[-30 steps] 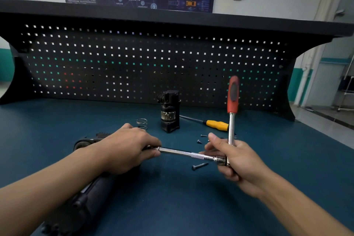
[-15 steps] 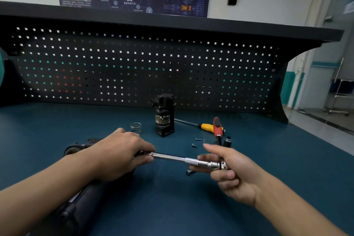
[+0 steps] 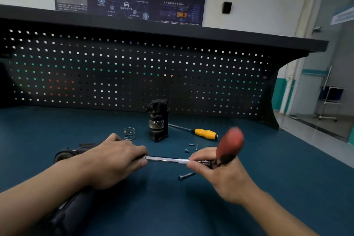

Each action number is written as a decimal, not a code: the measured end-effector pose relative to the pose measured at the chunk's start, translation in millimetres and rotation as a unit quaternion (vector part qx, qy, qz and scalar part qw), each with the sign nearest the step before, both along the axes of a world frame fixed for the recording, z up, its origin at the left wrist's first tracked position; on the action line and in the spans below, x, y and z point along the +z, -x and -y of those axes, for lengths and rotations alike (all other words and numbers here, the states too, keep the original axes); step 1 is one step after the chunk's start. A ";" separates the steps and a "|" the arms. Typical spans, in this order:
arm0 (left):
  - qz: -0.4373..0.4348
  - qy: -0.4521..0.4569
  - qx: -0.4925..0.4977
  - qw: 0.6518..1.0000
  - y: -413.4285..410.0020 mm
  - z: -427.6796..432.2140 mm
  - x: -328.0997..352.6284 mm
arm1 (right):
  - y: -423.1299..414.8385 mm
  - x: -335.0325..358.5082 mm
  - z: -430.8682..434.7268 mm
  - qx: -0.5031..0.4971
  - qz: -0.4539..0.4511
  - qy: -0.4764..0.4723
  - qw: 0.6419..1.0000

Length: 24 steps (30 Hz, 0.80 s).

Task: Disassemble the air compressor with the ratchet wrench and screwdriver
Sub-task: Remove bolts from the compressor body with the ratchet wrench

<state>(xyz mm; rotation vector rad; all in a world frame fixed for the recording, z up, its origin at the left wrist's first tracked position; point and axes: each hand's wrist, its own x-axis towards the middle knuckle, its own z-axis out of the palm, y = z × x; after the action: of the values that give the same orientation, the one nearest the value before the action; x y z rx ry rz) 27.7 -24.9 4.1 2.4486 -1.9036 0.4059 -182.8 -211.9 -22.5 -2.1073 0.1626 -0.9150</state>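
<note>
Held in the right hand, the ratchet wrench has swung back up, left hand clasping its bar at the air compressor, probably unscrewing a bolt.

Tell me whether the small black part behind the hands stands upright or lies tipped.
Upright: the black part stands on end on the bench.

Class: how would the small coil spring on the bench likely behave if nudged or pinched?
The coil spring is thin open wire, so probably light and squashy when pinched. Standing on end on the bench, it may tip and roll if nudged.
</note>
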 end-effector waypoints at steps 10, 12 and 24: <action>0.004 0.022 -0.001 1.000 -4.3 0.1 -0.6 | -2.1 0.1 -4.6 -0.023 -0.057 -0.070 0.996; 0.010 0.022 -0.002 1.000 -4.4 -0.1 -0.5 | -4.4 4.7 -7.9 -0.028 -0.059 -0.159 0.985; 0.017 0.028 -0.009 0.999 -6.8 -1.1 -0.5 | -1.4 16.3 -6.8 0.058 -0.139 -0.548 0.822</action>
<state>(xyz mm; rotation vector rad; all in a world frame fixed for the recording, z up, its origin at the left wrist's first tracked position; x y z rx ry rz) 34.5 -23.8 3.7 2.4038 -1.8976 0.4964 -181.4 -205.2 -6.2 -1.1101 0.5569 -0.2633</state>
